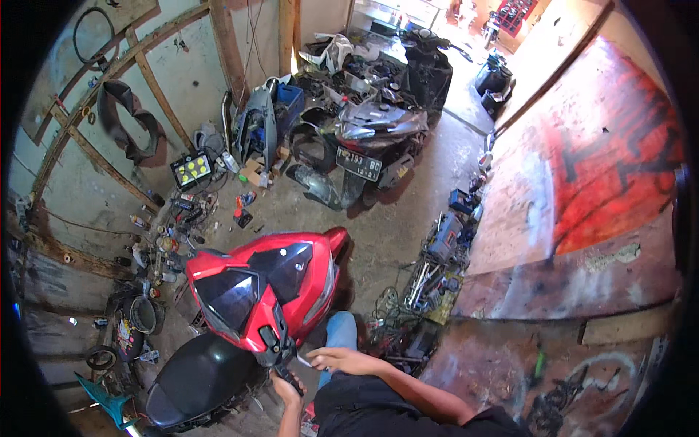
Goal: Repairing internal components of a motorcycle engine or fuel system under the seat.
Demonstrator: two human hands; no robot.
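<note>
A red scooter (317,251) with glossy black panels stands close in front of me. My left hand (287,387) is wrapped round the black handlebar grip (294,377) at its near end. Beside it, on the right, my right hand (336,359) reaches in with its fingertips together at the end of a slim silver lever (303,360). The fingertips seem to pinch that end, though the contact is small in view. A black seat (200,379) lies behind the handlebar, at the lower left.
Farther off stands a dismantled grey scooter (378,124) amid loose parts. Bottles and cans (166,244) crowd the left wall. Tools and a grey toolbox (443,237) line the right wall, which has red paint (619,160). A blue crate (290,105) sits at the back.
</note>
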